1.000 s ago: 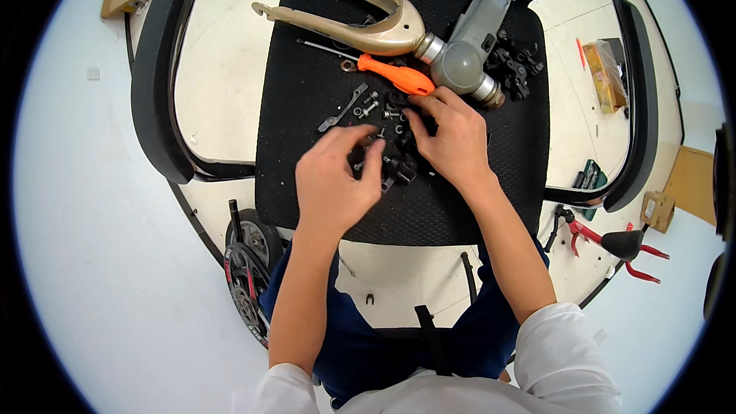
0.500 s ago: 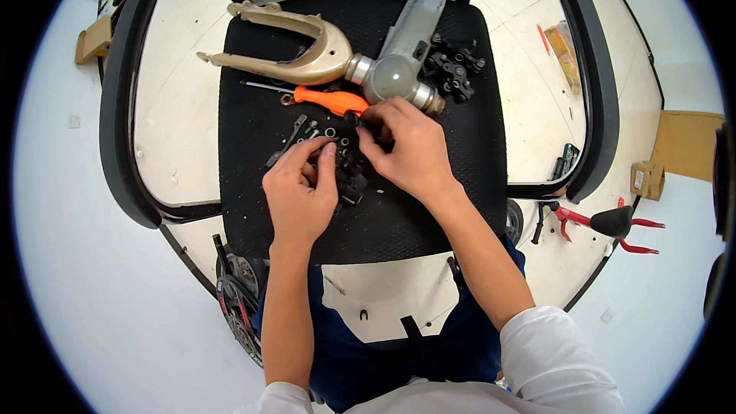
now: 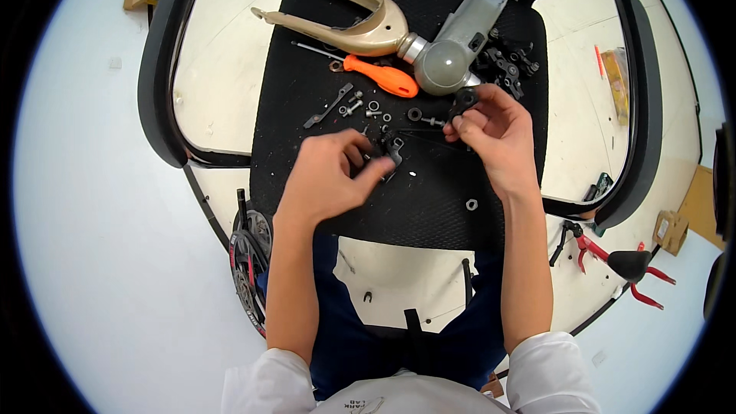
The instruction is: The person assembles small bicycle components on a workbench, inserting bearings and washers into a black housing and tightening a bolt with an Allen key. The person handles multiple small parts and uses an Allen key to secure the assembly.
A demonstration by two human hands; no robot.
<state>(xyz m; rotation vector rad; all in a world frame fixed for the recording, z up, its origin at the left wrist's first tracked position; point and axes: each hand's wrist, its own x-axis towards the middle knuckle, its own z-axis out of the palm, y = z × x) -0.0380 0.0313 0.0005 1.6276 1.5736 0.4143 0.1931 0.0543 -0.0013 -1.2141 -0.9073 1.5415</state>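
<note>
Small black part is being pinched by the right hand above the chair seat; being judged light and stiff, best held by its sides. Left hand is being held curled over dark pieces; whether gripping, cannot be told.

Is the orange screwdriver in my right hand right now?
No, the orange screwdriver lies on the black chair seat, and your right hand holds a small black part.
</note>
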